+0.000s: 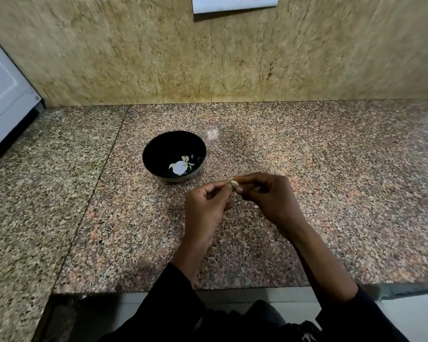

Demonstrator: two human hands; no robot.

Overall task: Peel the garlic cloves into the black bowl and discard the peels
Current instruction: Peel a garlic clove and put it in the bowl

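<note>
A garlic clove is held between both hands just above the bench, a little nearer the person than the black bowl, in which a few pale peeled cloves already lie around a bright reflection. The grip of the right hand is closed narrowly on the clove, thumb and forefinger pinching it, while the left hand is curled with its fingertips pinched at the clove's end, apparently on the skin, though any loose peel is too small to be made out. The step in hand is judged to be the stripping of this clove; it would be done best by the skin being nicked at one end and drawn off lengthwise while the clove is kept firmly pinched, so that it is not squirted away. Wide open bench is seen to the right and toward the tiled wall; the bowl stands well back from the front edge, which lies close under the wrists, and a white appliance bounds the far left
</note>
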